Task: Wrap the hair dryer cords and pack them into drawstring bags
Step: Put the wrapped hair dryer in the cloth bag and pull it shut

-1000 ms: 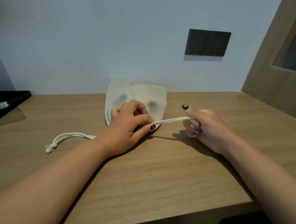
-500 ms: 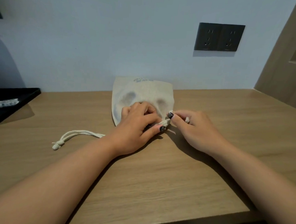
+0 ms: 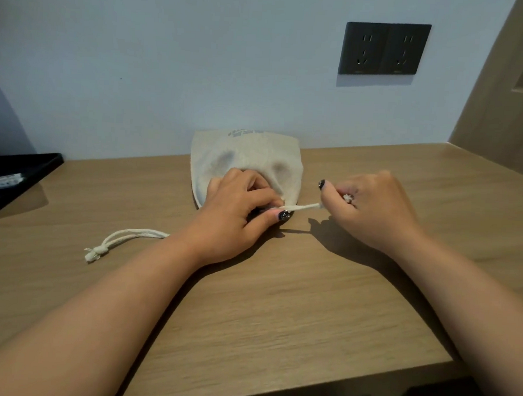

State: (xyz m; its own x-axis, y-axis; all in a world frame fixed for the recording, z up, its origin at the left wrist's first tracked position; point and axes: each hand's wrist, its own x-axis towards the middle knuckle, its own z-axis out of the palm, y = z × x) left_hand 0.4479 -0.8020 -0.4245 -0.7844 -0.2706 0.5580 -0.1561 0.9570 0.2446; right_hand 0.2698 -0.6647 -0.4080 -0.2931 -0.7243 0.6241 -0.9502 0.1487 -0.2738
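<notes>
Drawstring bag (image 3: 247,157) lies flat on the wooden desk (image 3: 279,304) against the wall, mouth toward the person, bulging as if already loaded. Left hand (image 3: 238,208) pins the gathered mouth, fingers curled round the fabric. Right hand (image 3: 372,206) pinches the right cord (image 3: 303,207), pulled taut sideways; knotted end shows between its fingers. Left cord loop (image 3: 124,239) lies slack on the desk. Fabric looks soft and light, likely to slide if not pinned. Best hold: cord near the knot, which stops slip, with the neck anchored. Wall sockets (image 3: 384,48) above.
</notes>
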